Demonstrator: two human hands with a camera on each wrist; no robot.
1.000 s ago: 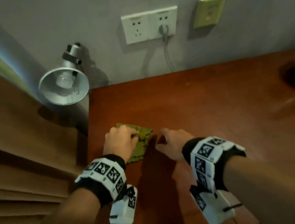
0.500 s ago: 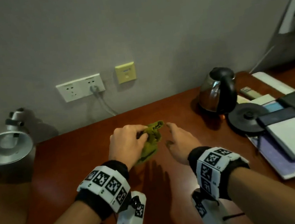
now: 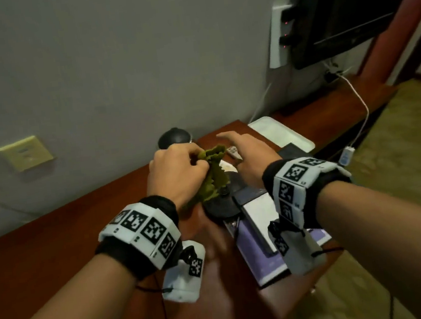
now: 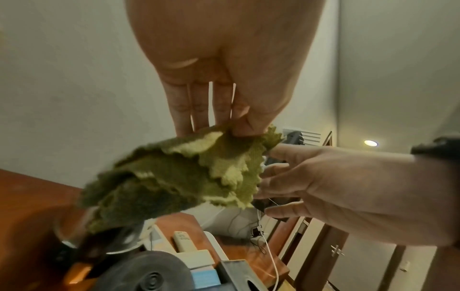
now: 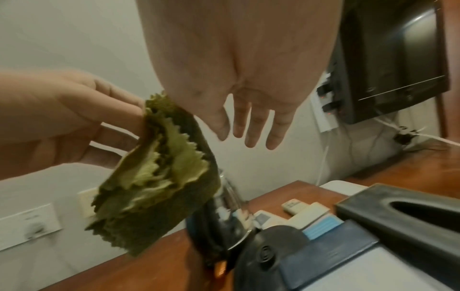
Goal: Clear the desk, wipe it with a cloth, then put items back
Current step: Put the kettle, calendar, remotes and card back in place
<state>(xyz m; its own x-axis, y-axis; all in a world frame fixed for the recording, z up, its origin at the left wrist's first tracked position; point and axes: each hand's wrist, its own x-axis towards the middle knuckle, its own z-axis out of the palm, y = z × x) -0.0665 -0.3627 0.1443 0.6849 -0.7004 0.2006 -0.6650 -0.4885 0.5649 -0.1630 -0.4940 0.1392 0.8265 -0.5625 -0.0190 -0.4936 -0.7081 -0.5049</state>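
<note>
My left hand point(image 3: 179, 173) pinches a folded green cloth point(image 3: 212, 175) by its top corner and holds it in the air above the wooden desk point(image 3: 55, 244). The cloth point(image 4: 179, 177) hangs down in layered zigzag edges below my left thumb and fingers point(image 4: 196, 110). Just right of it, my right hand point(image 3: 245, 152) is open, its fingers point(image 5: 248, 126) straight and spread and holding nothing. The cloth point(image 5: 159, 173) hangs in front of an electric kettle point(image 5: 224, 214) and hides most of it.
On the desk's right part lie the kettle's round black base point(image 3: 221, 205), a folder with a white pad point(image 3: 260, 214), a black tissue box point(image 5: 408, 208), two remotes point(image 5: 298, 208) and a white tray point(image 3: 280, 134). A television point(image 3: 344, 5) and power strip point(image 3: 277, 34) hang on the wall.
My left hand lifted the cloth off the desk and carried it to the right, over the kettle and folder. The right hand moved along beside it, open. The view swung right.
</note>
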